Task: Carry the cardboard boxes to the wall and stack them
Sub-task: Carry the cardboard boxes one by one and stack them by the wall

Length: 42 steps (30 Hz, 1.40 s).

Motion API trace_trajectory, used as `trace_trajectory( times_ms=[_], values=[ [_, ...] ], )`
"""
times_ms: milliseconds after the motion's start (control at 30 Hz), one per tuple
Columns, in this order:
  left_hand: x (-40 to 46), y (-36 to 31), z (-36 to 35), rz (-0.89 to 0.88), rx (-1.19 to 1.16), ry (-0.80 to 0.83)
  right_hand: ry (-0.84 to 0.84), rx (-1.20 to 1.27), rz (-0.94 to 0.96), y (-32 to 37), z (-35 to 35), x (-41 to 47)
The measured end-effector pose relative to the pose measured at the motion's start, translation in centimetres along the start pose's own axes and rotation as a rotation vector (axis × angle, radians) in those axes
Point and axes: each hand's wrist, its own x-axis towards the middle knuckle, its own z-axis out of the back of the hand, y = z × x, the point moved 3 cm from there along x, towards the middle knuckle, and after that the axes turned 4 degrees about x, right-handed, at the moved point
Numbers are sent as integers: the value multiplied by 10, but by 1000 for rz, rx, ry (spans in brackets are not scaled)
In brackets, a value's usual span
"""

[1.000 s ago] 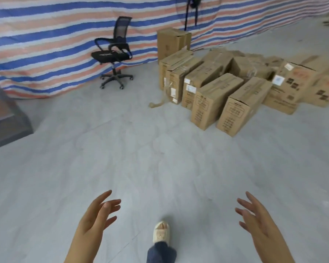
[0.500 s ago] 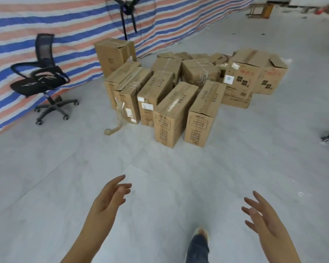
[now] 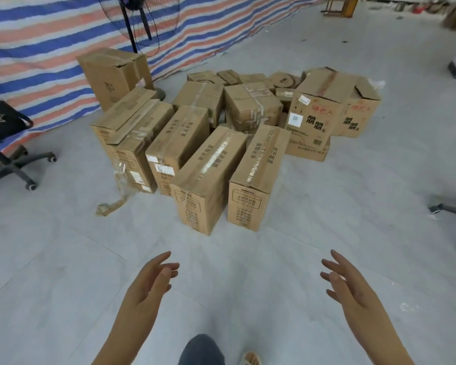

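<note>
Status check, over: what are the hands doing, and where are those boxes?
Both hands, left and right, open, empty. Boxes ahead on floor, untouched. Path clear.

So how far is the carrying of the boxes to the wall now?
Done: cannot tell; one tall box stands by the striped wall. In hand: nothing; left hand and right hand are open and empty. Left: the boxes on the floor, such as the nearest box.
</note>
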Motion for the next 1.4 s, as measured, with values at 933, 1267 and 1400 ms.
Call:
trace_trajectory(
  times_ms=[933, 1267, 1400],
  values=[
    [608, 59, -263, 333, 487, 507, -39, -78, -696, -158, -121, 527],
    [685, 212, -344, 680, 88, 378, 60, 248, -805, -309, -181, 634],
    [688, 220, -349, 661, 16, 357, 35, 317, -794, -315, -192, 634]
  ],
)
